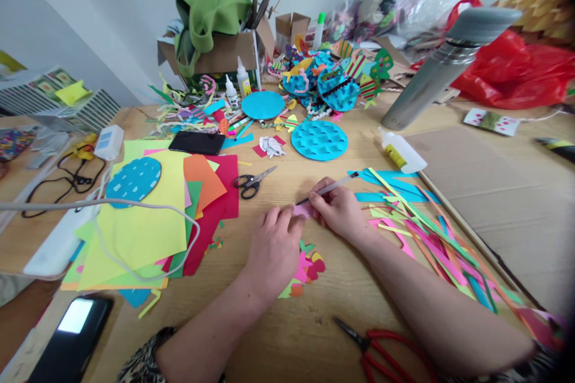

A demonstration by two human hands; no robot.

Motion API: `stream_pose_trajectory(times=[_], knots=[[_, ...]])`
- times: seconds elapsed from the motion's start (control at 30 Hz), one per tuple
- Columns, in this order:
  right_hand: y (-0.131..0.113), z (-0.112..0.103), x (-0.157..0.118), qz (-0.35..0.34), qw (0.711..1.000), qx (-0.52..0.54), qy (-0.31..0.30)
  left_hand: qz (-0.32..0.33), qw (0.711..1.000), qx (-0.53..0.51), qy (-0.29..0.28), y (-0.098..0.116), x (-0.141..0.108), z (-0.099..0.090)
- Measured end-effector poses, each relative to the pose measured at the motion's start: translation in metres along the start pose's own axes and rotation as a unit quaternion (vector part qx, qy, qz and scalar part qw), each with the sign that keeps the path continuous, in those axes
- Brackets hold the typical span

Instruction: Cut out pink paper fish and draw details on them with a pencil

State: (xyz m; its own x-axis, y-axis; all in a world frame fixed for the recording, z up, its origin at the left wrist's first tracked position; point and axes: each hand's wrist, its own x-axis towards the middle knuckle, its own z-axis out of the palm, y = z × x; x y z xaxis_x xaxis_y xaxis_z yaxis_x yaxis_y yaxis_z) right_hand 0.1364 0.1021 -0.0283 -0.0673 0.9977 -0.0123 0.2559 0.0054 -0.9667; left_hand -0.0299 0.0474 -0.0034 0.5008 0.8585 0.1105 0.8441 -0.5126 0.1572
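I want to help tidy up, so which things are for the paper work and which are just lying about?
Seems part of the job:
pen in the right hand
pink paper by the left hand
cut paper shapes
perhaps black scissors

Probably just lying about:
flask
red bag
grey cable

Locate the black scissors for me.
In the head view, just left of centre: the black scissors lie at the red paper's right edge, beyond the left hand.

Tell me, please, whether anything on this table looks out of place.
One glue bottle lies on its side near the strips, while two other bottles stand upright. A cable also loops across the yellow paper. No spill shows.
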Motion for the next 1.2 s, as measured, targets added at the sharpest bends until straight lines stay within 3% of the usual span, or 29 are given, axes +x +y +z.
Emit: stream_pose_trajectory(times=[1.2], knots=[[0.0002, -0.0001, -0.0002, -0.004, 1.0, -0.007, 0.01, -0.005, 1.0, -0.005, -0.005, -0.0009, -0.0004, 0.0022]])
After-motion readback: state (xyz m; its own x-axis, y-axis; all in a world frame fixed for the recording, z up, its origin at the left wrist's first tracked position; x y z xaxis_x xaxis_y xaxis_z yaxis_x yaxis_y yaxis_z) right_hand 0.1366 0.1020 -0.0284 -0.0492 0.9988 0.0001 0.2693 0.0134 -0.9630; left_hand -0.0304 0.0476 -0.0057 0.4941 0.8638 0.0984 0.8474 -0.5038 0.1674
